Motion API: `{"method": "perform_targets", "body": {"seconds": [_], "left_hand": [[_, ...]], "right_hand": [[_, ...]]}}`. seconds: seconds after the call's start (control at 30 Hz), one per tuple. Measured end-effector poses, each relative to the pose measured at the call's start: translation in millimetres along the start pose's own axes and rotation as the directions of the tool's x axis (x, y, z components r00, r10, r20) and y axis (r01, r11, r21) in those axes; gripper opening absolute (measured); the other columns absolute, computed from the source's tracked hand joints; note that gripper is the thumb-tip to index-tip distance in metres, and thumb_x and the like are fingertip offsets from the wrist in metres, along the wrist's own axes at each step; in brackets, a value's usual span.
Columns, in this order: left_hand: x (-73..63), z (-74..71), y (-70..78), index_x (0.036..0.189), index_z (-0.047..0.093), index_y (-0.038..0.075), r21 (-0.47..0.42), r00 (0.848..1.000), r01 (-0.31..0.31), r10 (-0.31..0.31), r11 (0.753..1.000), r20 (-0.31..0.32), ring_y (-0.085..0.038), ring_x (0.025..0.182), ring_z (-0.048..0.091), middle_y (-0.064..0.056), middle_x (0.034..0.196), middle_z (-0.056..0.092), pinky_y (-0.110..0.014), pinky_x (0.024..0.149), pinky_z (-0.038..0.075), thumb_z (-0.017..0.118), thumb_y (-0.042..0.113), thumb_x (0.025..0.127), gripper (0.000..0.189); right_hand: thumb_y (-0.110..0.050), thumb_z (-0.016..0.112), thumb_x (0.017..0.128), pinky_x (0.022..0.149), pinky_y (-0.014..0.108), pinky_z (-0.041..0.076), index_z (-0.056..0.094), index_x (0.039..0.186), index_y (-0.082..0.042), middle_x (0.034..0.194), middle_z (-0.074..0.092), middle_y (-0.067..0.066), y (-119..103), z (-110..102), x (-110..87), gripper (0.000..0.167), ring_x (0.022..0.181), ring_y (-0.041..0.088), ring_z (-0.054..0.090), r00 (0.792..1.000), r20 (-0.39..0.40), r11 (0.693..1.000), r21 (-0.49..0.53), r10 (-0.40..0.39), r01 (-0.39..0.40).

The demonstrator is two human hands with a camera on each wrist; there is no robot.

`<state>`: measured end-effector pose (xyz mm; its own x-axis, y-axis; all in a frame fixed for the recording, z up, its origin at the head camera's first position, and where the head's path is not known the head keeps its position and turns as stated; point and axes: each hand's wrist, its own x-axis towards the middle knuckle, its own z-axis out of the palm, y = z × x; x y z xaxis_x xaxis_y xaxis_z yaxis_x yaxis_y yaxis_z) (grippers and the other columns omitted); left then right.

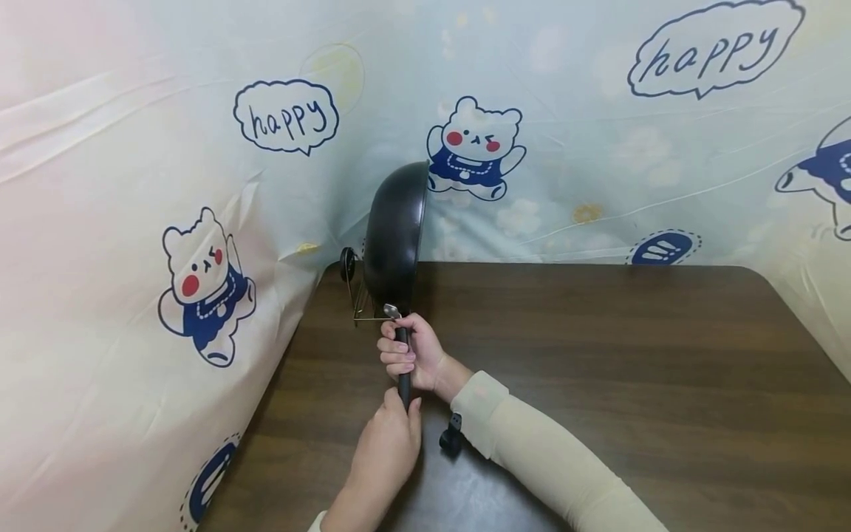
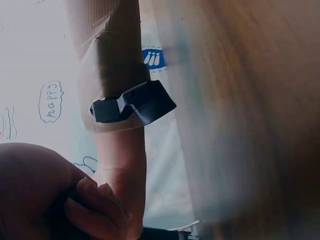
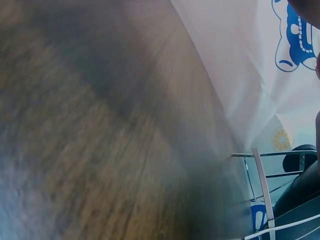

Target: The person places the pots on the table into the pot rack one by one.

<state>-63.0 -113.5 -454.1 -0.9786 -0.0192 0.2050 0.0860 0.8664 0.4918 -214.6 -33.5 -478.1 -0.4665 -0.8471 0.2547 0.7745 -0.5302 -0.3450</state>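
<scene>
A black wok [image 1: 392, 229] stands on its side at the far left of the table, its open face turned right. It overlaps a wire rack [image 1: 362, 314] in the head view. My right hand [image 1: 415, 355] grips the wok's black handle [image 1: 404, 388], fingers curled round it close below a small silver piece [image 1: 391, 311]. Nearer to me, my left hand [image 1: 385, 443] holds the handle's end, which its fingers mostly hide. In the left wrist view, curled fingers [image 2: 97, 210] appear low at the left. Rack bars [image 3: 262, 182] cross before the dark wok [image 3: 300, 190] in the right wrist view.
A round black knob [image 1: 347, 264] sits at the rack's left side. Printed cloth [image 1: 565, 148] hangs behind and along the left of the brown wooden table [image 1: 598, 355]. A small black camera [image 1: 451, 436] is strapped to my right wrist.
</scene>
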Motion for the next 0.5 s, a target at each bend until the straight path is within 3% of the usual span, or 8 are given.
{"method": "perform_targets", "body": {"seconds": [0.27, 0.5], "left_hand": [[1.7, -3.5, -16.1, 0.120, 0.051, -0.005, -0.209, 0.989, 0.050, -0.020, 0.977, 0.143, -0.010, 0.052, 0.048, 0.001, 0.066, 0.052, -0.027, 0.042, 0.039, 0.063, 0.024, 0.098, 0.038], [0.4, -6.4, -23.4, 0.124, 0.054, 0.001, -0.296, 0.988, 0.063, -0.018, 0.953, 0.151, -0.008, 0.051, 0.048, 0.005, 0.063, 0.051, -0.026, 0.045, 0.041, 0.067, 0.025, 0.095, 0.040]], "right_hand": [[-0.035, 0.029, 0.097, 0.048, 0.019, 0.040, 0.046, 0.092, -0.016, 0.066, 0.041, -0.003, 2.3, -0.6, -3.8, 0.026, 0.051, 0.007, 0.045, 0.991, -0.116, 0.982, -0.183, -0.061, 0.039], [-0.040, 0.031, 0.100, 0.066, 0.028, 0.045, 0.051, 0.101, -0.016, 0.078, 0.051, 0.001, 1.0, -2.6, -12.3, 0.032, 0.066, 0.014, 0.049, 0.978, -0.199, 0.959, -0.283, -0.057, -0.002]]}}
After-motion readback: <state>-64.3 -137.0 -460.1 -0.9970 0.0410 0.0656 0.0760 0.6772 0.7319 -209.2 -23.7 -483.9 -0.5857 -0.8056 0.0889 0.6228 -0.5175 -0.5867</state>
